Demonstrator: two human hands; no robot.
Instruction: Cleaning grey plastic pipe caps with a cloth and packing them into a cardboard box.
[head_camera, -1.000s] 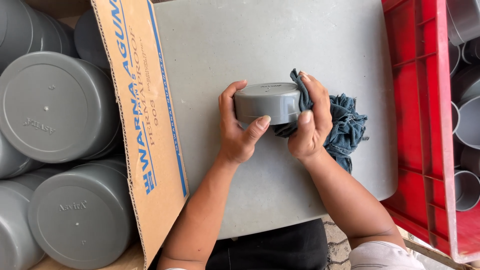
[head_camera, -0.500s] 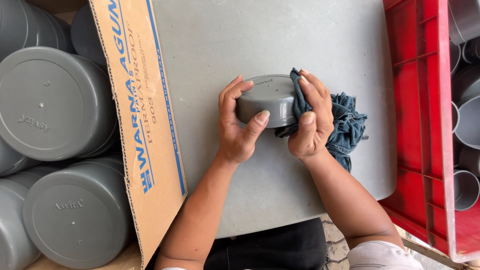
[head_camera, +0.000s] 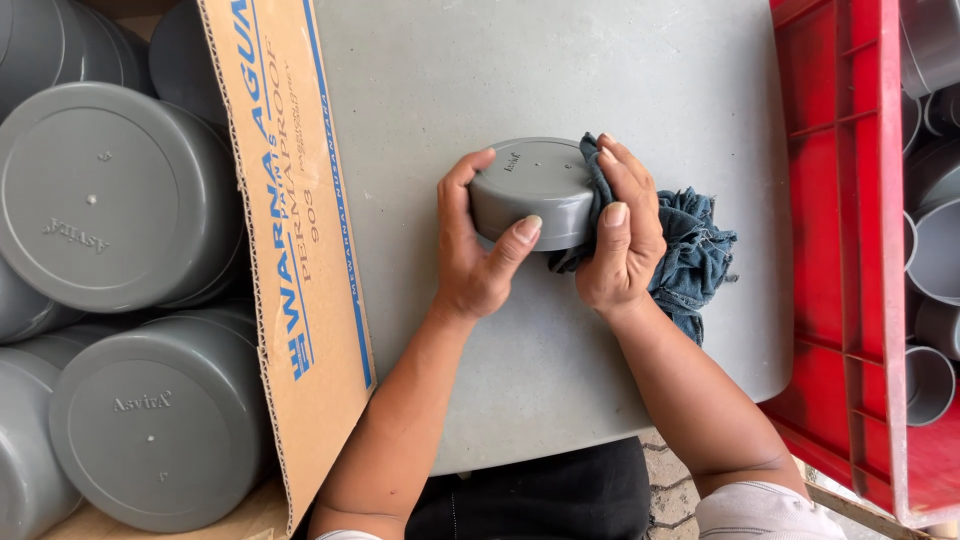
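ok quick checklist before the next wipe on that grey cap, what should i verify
1. Left hand grips the grey cap, thumb on its side wall: ok.
2. Right hand presses the blue rag against the cap's side: ok.
3. Cap held over the grey table, away from its edges: ok.
4. Cap's surface clean: cannot tell.
5. Cardboard box flap apart from the left hand: ok.
6. Red crate clear of the rag: ok.
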